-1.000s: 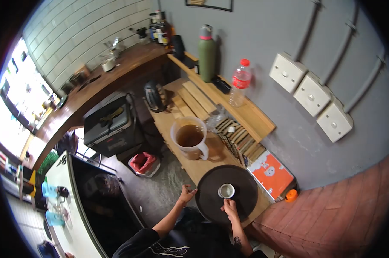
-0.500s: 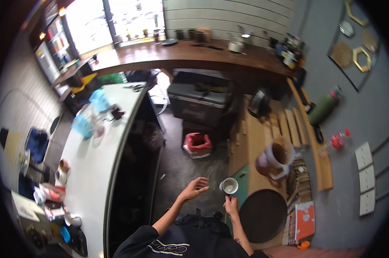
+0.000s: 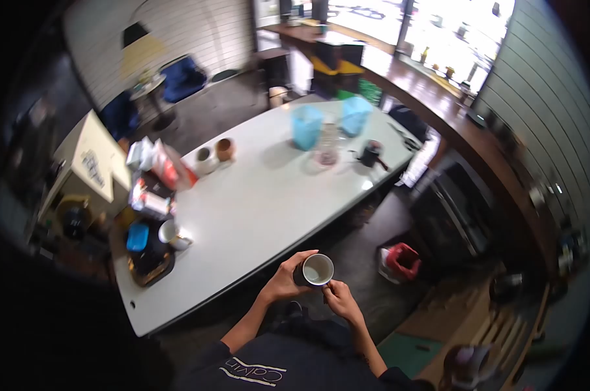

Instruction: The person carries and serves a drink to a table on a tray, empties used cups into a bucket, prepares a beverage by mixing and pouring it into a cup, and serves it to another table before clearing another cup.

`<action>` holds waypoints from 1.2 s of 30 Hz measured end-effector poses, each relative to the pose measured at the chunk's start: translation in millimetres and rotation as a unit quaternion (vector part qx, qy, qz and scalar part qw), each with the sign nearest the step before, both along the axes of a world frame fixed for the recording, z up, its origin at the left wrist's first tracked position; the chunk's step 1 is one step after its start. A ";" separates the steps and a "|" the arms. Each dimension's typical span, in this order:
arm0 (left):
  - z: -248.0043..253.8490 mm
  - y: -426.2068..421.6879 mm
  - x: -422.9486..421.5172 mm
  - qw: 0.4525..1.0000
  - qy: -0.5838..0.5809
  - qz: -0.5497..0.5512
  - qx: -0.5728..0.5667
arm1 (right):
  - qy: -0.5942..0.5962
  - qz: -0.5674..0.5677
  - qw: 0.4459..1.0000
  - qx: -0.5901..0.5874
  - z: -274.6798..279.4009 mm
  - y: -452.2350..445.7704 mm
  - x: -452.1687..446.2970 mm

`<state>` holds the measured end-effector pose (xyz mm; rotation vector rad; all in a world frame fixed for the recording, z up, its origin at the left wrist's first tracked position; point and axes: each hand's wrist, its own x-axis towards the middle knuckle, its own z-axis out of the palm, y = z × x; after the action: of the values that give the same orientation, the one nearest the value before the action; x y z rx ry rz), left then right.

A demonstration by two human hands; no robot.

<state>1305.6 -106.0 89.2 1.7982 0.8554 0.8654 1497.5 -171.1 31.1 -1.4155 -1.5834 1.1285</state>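
A mug (image 3: 318,269) with a white inside and a darker outside is in front of my body, with what looks like some clear liquid in it. My left hand (image 3: 284,280) is wrapped round its left side. On the other side, my right hand (image 3: 341,302) grips the handle, most of which the fingers hide. The mug is near the close edge of the white table (image 3: 243,218), over the gap between that edge and my body.
On the tabletop are two light-blue containers (image 3: 306,128), a glass vessel (image 3: 327,151), two small cups (image 3: 206,160), a white mug (image 3: 173,233) and a black tray (image 3: 153,262). A bin with a red liner (image 3: 402,260) stands on the floor. Wooden shelving (image 3: 448,316) is to the right.
My view has swung left towards the white table. My left hand was apart from the mug with its fingers spread; now it holds the mug's side. The right hand still holds the handle.
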 end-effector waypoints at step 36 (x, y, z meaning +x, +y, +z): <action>-44.7 153.2 -64.5 0.869 -0.047 0.490 -0.060 | 0.067 0.469 0.865 -0.166 -17.4 333.8 -94.3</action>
<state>1241.1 47.2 44.6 1.1227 1.7600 1.4599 1403.2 162.7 13.7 -0.6597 -2.0985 2.0828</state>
